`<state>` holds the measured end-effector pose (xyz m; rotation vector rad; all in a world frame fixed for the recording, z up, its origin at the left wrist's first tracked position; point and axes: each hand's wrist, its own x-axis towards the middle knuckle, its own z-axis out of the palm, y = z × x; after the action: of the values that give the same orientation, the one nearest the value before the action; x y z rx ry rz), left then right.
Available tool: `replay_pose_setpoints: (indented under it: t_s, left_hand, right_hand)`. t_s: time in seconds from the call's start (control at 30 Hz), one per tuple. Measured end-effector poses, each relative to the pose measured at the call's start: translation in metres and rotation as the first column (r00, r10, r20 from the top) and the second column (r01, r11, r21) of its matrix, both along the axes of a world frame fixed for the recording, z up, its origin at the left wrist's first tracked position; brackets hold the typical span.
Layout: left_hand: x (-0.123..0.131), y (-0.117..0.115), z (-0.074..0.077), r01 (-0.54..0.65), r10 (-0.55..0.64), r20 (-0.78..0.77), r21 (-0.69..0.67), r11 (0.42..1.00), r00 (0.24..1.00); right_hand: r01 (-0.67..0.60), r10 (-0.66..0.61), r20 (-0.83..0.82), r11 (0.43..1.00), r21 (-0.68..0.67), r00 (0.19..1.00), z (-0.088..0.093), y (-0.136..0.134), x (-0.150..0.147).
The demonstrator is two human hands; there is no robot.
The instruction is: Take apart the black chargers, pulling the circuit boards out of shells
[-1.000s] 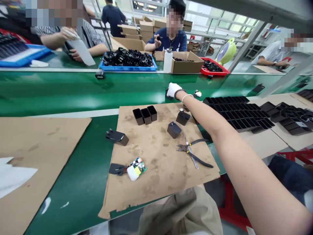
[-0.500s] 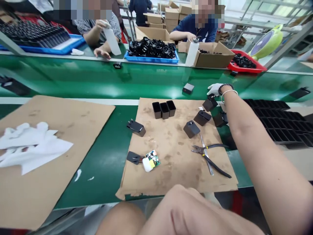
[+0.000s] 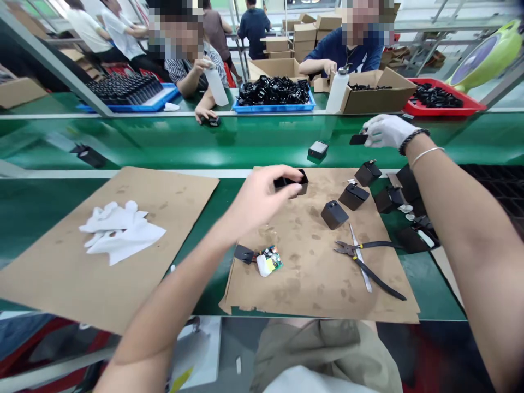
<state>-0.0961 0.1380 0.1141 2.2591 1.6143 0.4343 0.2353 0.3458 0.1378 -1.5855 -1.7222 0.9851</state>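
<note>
My bare left hand (image 3: 260,199) reaches in from the left, thumb and fingers closed around the open-topped black plastic cases (image 3: 303,183) at the back of the cardboard. It hides most of them. Farther right, my white-gloved right hand (image 3: 387,131) is raised over the green belt, pinching a flat black piece (image 3: 358,140). Several black charger housings (image 3: 334,214) stand at the cardboard's right side. In front of them, pliers (image 3: 352,250) lie across a thin metal blade (image 3: 367,281). A small circuit board (image 3: 273,260), wired to a black cap (image 3: 244,254), rests at the front left.
A grey-topped black block (image 3: 318,149) sits on the green belt (image 3: 270,144). White gloves (image 3: 123,229) lie on the left cardboard sheet (image 3: 61,273). Opposite, two people work behind a blue tray (image 3: 274,109), a carton (image 3: 379,101) and a red tray (image 3: 446,109).
My left hand has come into view and closed on the open black cases. My right hand has lifted and now holds a flat black piece. The pronged charger at left is no longer visible.
</note>
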Motion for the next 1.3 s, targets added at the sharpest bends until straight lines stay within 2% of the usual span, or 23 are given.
replay_pose_setpoints:
  t_s: [0.1,0.17,0.2,0.27,0.33,0.4,0.47,0.5,0.53,0.63,0.67,0.7,0.73,0.77,0.8,0.87,0.9,0.93,1.0,1.07,1.13,1.2,1.3]
  left_hand:
    - [-0.005,0.059,-0.004,-0.042,0.038,-0.150,-0.022,0.999,0.988]
    - [-0.004,0.084,-0.006,-0.020,-0.006,-0.228,-0.108,0.994,0.974]
    - [-0.003,0.092,-0.008,-0.013,-0.027,-0.253,-0.153,0.988,0.967]
    - [0.001,0.100,-0.008,-0.023,-0.038,-0.282,-0.208,0.978,0.959]
    - [0.005,0.094,-0.005,-0.068,0.008,-0.303,-0.186,0.980,0.953]
    - [0.007,0.073,0.002,-0.123,0.094,-0.293,-0.082,0.989,0.951]
    - [0.009,0.038,0.011,-0.149,0.162,-0.185,0.079,0.986,0.969]
    - [0.010,0.015,0.015,-0.143,0.158,-0.089,0.151,0.978,0.984]
    - [0.012,-0.009,0.018,-0.119,0.120,0.006,0.192,0.974,0.993]
    - [0.020,-0.085,0.019,-0.024,0.001,0.163,0.140,0.990,0.987]
    - [0.024,-0.107,0.015,-0.017,-0.008,0.200,0.123,0.992,0.980]
    - [0.028,-0.126,0.008,0.004,-0.028,0.206,0.114,0.993,0.978]
    - [0.033,-0.142,0.000,-0.009,-0.016,0.208,0.121,0.993,0.978]
    - [0.037,-0.154,-0.011,-0.049,0.016,0.216,0.149,0.988,0.976]
    - [0.043,-0.162,-0.023,-0.115,0.071,0.222,0.188,0.975,0.973]
    - [0.054,-0.169,-0.050,-0.257,0.193,0.237,0.277,0.926,0.952]
    - [0.061,-0.169,-0.064,-0.316,0.245,0.244,0.320,0.893,0.938]
    - [0.068,-0.167,-0.077,-0.360,0.285,0.247,0.357,0.862,0.926]
    - [0.083,-0.161,-0.097,-0.422,0.344,0.255,0.390,0.818,0.904]
    - [0.096,-0.154,-0.106,-0.457,0.382,0.278,0.298,0.838,0.881]
    - [0.104,-0.149,-0.105,-0.431,0.394,0.328,0.045,0.901,0.859]
    - [0.105,-0.147,-0.096,-0.309,0.375,0.390,-0.222,0.925,0.841]
    - [0.096,-0.146,-0.083,-0.181,0.333,0.411,-0.365,0.913,0.849]
  right_hand:
    - [-0.173,0.170,-0.063,0.984,-0.042,0.983,0.026,-0.045,-0.020]
    - [-0.393,0.393,-0.012,0.920,0.004,0.920,0.027,-0.099,-0.043]
    - [-0.484,0.480,0.099,0.875,0.020,0.872,0.022,-0.130,-0.056]
    - [-0.577,0.499,0.390,0.809,0.109,0.774,0.000,-0.193,-0.080]
    - [-0.614,0.494,0.566,0.788,0.029,0.660,-0.027,-0.244,-0.096]
    - [-0.575,0.464,0.684,0.814,-0.080,0.562,-0.048,-0.274,-0.100]
    - [-0.590,0.437,0.760,0.803,-0.087,0.482,-0.056,-0.283,-0.094]
    - [-0.652,0.443,0.779,0.756,-0.059,0.443,-0.057,-0.281,-0.090]
    - [-0.737,0.471,0.782,0.675,-0.022,0.408,-0.057,-0.277,-0.086]
    - [-0.927,0.612,0.752,0.375,-0.003,0.245,-0.059,-0.257,-0.080]
    - [-0.948,0.656,0.729,0.318,-0.031,0.197,-0.061,-0.251,-0.081]
    - [-0.951,0.691,0.701,0.305,-0.058,0.179,-0.065,-0.246,-0.082]
    - [-0.938,0.715,0.668,0.339,-0.076,0.205,-0.068,-0.242,-0.084]
    - [-0.905,0.734,0.615,0.419,-0.073,0.290,-0.071,-0.240,-0.084]
    - [-0.845,0.749,0.499,0.531,-0.060,0.436,-0.073,-0.239,-0.084]
    - [-0.664,0.670,0.123,0.742,-0.091,0.732,-0.074,-0.239,-0.079]
    - [-0.585,0.579,-0.085,0.798,-0.145,0.811,-0.073,-0.240,-0.076]
    - [-0.536,0.474,-0.282,0.818,-0.211,0.834,-0.071,-0.242,-0.071]
    - [-0.503,0.261,-0.566,0.800,-0.325,0.782,-0.066,-0.247,-0.062]
    - [-0.487,0.045,-0.737,0.777,-0.399,0.675,-0.063,-0.256,-0.054]
    - [-0.465,-0.096,-0.808,0.776,-0.427,0.582,-0.064,-0.266,-0.048]
    - [-0.421,-0.150,-0.819,0.798,-0.431,0.553,-0.069,-0.277,-0.043]
    - [-0.346,-0.193,-0.808,0.830,-0.437,0.557,-0.080,-0.293,-0.038]
